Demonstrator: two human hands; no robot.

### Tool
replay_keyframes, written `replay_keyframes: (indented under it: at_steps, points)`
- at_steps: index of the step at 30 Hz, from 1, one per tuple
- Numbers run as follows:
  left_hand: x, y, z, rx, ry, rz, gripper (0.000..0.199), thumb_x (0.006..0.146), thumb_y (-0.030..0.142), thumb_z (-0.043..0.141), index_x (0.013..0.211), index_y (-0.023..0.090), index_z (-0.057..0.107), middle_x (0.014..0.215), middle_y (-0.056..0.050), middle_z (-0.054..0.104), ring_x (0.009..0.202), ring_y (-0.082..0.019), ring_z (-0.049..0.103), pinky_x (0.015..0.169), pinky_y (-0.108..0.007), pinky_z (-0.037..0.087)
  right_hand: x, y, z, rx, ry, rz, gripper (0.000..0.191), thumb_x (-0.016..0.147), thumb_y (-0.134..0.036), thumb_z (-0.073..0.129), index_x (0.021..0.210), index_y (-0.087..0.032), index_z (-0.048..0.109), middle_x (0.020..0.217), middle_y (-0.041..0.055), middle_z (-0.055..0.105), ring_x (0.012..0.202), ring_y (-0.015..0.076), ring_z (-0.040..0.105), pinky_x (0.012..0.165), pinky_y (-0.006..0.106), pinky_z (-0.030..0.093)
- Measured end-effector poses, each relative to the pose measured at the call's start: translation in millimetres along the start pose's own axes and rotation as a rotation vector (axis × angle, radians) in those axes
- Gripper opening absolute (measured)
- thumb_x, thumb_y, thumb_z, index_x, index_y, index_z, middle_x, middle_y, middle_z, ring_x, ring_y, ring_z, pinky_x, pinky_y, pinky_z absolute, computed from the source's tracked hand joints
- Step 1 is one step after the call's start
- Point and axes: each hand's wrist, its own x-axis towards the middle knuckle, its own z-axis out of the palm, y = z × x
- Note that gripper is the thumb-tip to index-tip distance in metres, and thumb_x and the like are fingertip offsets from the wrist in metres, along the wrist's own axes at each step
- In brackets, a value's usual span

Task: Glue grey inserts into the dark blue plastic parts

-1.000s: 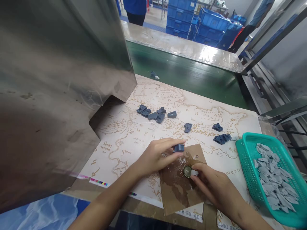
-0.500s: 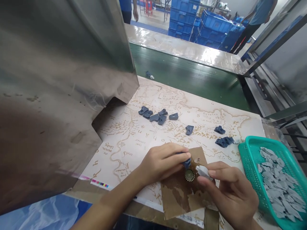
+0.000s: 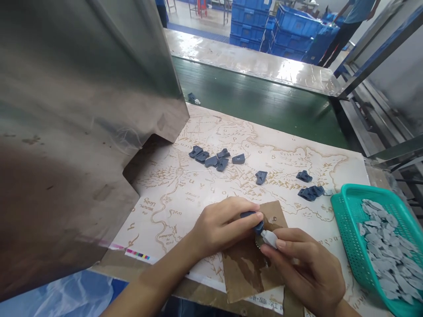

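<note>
My left hand [image 3: 228, 224] is closed around a dark blue plastic part [image 3: 258, 227] above a stained piece of brown cardboard [image 3: 246, 275]. Between the thumb and fingers of my right hand [image 3: 306, 259] is a small light grey plastic piece [image 3: 269, 238], its tip at the end of the blue part; whether they touch I cannot tell. Below them, a small round metal cap [image 3: 258, 242] on the cardboard is mostly hidden. Several loose dark blue parts [image 3: 211, 161] lie on the map-printed sheet beyond my hands, with more blue parts [image 3: 310, 193] farther right.
A green basket [image 3: 343, 220] of light grey pieces stands at the right. A big metal panel [image 3: 82, 110] rises on the left. Across the back runs a green conveyor belt [image 3: 247, 99] carrying a blue-and-grey piece [image 3: 193, 98]. Blue crates [image 3: 249, 24] and a person [image 3: 350, 26] are behind it.
My right hand has moved left, bringing the grey piece up to the blue part and over the metal cap. The blue-and-grey piece on the belt has shifted left.
</note>
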Motion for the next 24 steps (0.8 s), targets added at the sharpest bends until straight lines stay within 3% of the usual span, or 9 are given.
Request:
replay_keyframes:
  at_steps: [13, 19, 24]
  points:
    - [10, 5, -7.8, 0.086, -0.041, 0.016, 0.01, 0.087, 0.012, 0.055, 0.092, 0.012, 0.063, 0.085, -0.007, 0.071, 0.085, -0.013, 0.067, 0.076, -0.021, 0.057, 8, -3, -5, 0.033, -0.143, 0.003, 0.011, 0.086, -0.014, 0.058, 0.086, -0.023, 0.053, 0.07, -0.0002, 0.065, 0.053, 0.0105, 0.061, 0.047, 0.017, 0.053]
    - [15, 7, -13.7, 0.22, -0.081, 0.167, 0.008, 0.085, 0.01, 0.057, 0.086, 0.012, 0.064, 0.081, -0.005, 0.073, 0.079, -0.014, 0.067, 0.071, -0.022, 0.06, 10, -2, -8, 0.036, -0.159, -0.01, 0.011, 0.087, -0.013, 0.057, 0.086, -0.023, 0.053, 0.071, 0.0002, 0.066, 0.056, 0.0093, 0.062, 0.049, 0.015, 0.052]
    - [15, 7, -13.6, 0.213, -0.1, 0.159, 0.009, 0.087, 0.01, 0.054, 0.086, 0.013, 0.063, 0.082, -0.004, 0.073, 0.078, -0.013, 0.068, 0.07, -0.022, 0.06, 6, -2, -6, 0.035, -0.138, -0.013, 0.011, 0.086, -0.012, 0.057, 0.087, -0.022, 0.053, 0.07, 0.0013, 0.064, 0.056, 0.0103, 0.062, 0.048, 0.016, 0.052]
